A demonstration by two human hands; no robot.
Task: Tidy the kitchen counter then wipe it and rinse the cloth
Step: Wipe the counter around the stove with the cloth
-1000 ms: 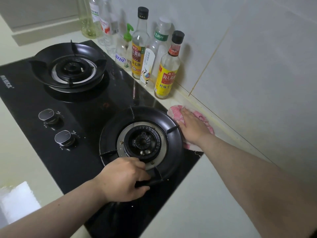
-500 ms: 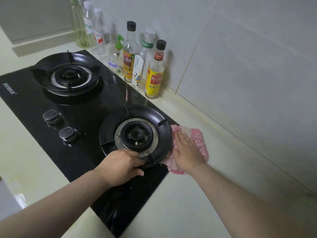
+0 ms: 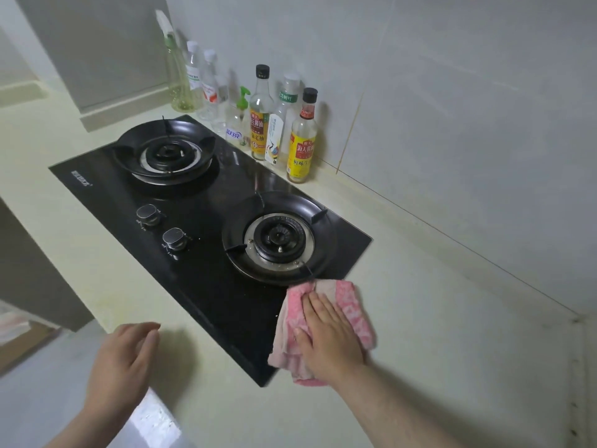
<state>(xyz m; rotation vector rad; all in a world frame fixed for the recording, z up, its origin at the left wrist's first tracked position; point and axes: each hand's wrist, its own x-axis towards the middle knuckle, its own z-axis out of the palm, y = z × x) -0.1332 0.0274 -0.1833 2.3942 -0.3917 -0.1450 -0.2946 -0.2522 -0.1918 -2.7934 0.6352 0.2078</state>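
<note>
Bottles (image 3: 302,137) stand in a row along the tiled wall (image 3: 452,124) behind the black hob (image 3: 206,240); the two with yellow labels look nearly drained, the others clear or too blurred to judge. A person's right hand (image 3: 328,337) presses flat, fingers straight, on a crumpled pink cloth (image 3: 353,313) lying across the hob's near right corner and onto the pale counter (image 3: 452,318). The left hand (image 3: 124,360) hovers over the counter's front edge, fingers relaxed, holding nothing. Bare counter stretches right of the cloth to the wall.
</note>
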